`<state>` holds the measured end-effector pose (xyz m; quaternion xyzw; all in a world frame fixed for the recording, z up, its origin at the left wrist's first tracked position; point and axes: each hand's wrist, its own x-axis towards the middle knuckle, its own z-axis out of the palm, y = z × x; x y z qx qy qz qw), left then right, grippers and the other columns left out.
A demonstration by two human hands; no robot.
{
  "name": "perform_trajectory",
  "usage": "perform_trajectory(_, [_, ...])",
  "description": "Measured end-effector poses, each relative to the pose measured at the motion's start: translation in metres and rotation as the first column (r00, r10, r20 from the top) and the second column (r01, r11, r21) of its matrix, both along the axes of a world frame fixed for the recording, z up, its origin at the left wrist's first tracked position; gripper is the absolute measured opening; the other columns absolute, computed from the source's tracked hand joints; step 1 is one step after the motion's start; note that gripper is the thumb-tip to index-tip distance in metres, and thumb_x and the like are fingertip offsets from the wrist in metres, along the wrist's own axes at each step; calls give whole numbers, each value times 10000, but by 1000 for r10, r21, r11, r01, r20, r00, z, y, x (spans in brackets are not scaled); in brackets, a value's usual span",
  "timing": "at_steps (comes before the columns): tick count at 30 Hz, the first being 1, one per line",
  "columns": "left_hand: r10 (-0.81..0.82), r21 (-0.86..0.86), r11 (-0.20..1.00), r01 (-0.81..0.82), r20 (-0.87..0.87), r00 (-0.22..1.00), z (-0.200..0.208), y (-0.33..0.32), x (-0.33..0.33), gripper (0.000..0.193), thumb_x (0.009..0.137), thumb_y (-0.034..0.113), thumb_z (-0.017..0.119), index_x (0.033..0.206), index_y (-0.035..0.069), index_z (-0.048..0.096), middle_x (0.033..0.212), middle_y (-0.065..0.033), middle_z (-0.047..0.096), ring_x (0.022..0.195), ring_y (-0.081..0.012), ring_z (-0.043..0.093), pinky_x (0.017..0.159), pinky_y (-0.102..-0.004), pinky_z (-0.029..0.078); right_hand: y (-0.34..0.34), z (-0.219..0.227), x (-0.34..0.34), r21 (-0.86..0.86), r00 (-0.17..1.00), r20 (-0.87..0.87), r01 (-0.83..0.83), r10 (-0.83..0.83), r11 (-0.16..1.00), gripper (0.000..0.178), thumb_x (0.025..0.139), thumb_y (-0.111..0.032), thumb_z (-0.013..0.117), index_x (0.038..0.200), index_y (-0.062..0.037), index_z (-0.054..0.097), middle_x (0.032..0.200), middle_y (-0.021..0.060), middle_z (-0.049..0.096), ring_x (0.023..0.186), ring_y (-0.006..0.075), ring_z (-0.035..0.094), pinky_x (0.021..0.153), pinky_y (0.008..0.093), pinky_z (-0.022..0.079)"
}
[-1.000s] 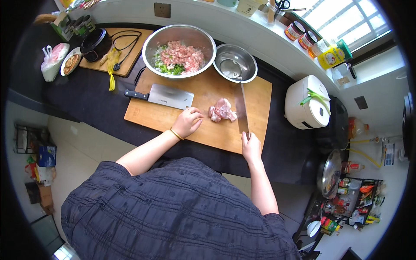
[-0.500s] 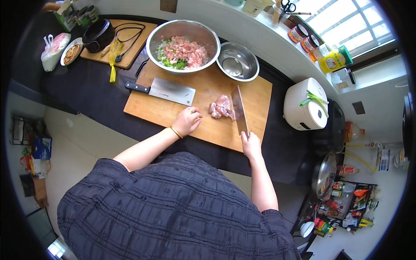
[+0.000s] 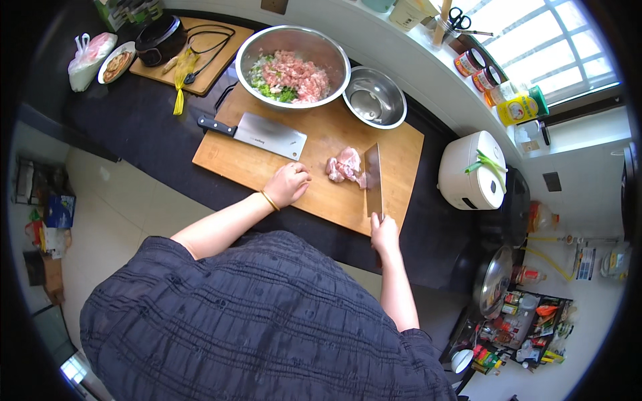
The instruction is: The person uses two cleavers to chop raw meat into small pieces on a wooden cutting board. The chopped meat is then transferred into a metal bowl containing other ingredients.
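Note:
My right hand (image 3: 385, 237) is wrapped round the handle of a cleaver (image 3: 374, 177). The blade points away from me, its edge side beside a small pile of raw pink meat (image 3: 344, 165) on the wooden cutting board (image 3: 301, 188). To the left of the meat, my left hand (image 3: 289, 184) lies at the board's near edge, fingers loosely curled in, with nothing visible in them. A second cleaver (image 3: 271, 136) with a black handle lies flat beyond it. At the board's far side stands a large steel bowl (image 3: 344, 70) of minced meat and chopped greens.
Right of the large bowl is a smaller steel bowl (image 3: 376, 98). A white rice cooker (image 3: 472, 170) with a green onion on top stands to the right. At far left are another board (image 3: 217, 40), a black pot (image 3: 160, 43), a plate (image 3: 116, 62) and a plastic bag (image 3: 91, 63).
The view has shifted slightly. The cleaver in my right hand has turned a little, more upright, and its blade tip has come lower. My left hand and the meat stay put.

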<state>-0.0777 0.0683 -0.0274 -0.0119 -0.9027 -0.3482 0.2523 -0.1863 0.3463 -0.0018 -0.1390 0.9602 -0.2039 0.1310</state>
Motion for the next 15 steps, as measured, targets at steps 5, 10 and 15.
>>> perform_trajectory(5, [-5,-9,1000,5,24,1000,2,-6,3,109,688,69,618,785,37,578,861,-105,547,829,-278,537,732,-356,446,-9,14,13,4,999,-1,50,-50,999,356,842,-301,509,794,49,557,749,246,592,748,392,584,655,423,453])
perform_trajectory(10, [14,-10,1000,-14,11,1000,3,-9,5,101,693,72,617,782,40,579,855,-103,550,829,-273,542,734,-350,447,-36,79,11,-23,939,309,167,-152,986,353,861,-268,490,764,67,547,675,246,579,676,385,591,596,422,462])
perform_trajectory(15, [-9,10,1000,8,37,999,6,-1,3,99,697,79,615,779,36,579,856,-104,552,828,-273,544,735,-349,448,-3,3,12,22,995,81,58,-60,998,356,842,-290,511,781,56,567,753,257,589,762,395,581,674,435,454])
